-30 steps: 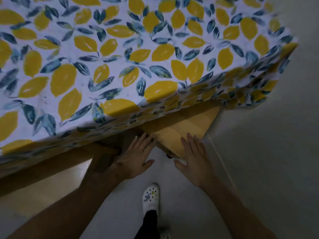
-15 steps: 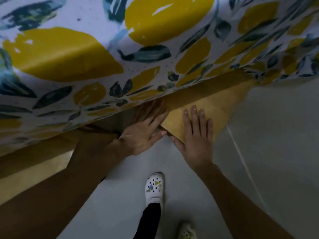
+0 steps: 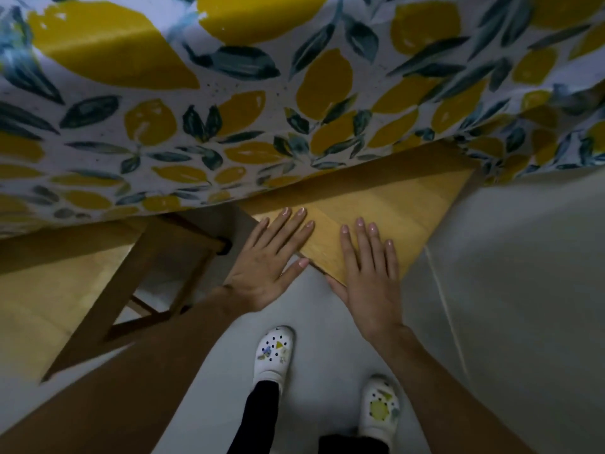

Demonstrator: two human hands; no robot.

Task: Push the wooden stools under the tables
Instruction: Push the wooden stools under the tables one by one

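A light wooden stool (image 3: 393, 204) pokes out from under the table, its far part hidden by the hanging lemon-print tablecloth (image 3: 229, 103). Its near corner points toward me. My left hand (image 3: 268, 260) lies flat with spread fingers on the stool's left edge near that corner. My right hand (image 3: 370, 270) rests palm down on the seat top beside the corner. Neither hand grips anything. A second wooden stool (image 3: 49, 290) stands at the left, its seat partly under the cloth, its brown legs (image 3: 137, 283) showing beside my left forearm.
Grey floor (image 3: 507, 290) spreads to the right and below, with a pale seam line running down it. My two white clogs (image 3: 273, 353) stand on the floor just behind the stool corner. The tablecloth hem hangs low over both stools.
The view has drawn nearer to the table. Both hands slid farther onto the stool seat, and the stool sits deeper under the cloth. A second clog has come into view.
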